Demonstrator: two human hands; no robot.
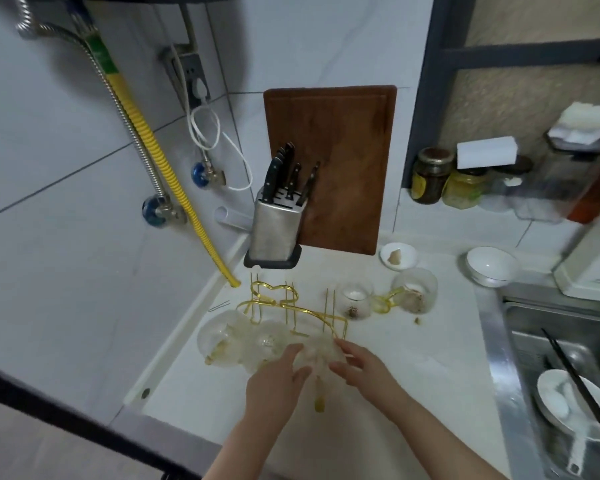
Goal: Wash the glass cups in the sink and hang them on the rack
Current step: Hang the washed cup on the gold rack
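Note:
A gold wire rack [284, 308] stands on the white counter, left of the sink [565, 358]. Two glass cups [222, 337] hang upside down on its left and front pegs. Both hands hold a third glass cup [317, 353] at the rack's front right corner; its gold handle points down toward me. My left hand [278, 379] curls round the cup's left side. My right hand [359, 365] pinches its right side with thumb and fingers. Two more glass cups [413, 289] stand upright farther back on the counter.
A steel knife block [274, 230] and a brown cutting board [329, 164] stand behind the rack. Small white bowls [490, 265] sit near the sink's back edge. The sink holds a white plate [568, 403] and black chopsticks [582, 386]. Jars line the right ledge.

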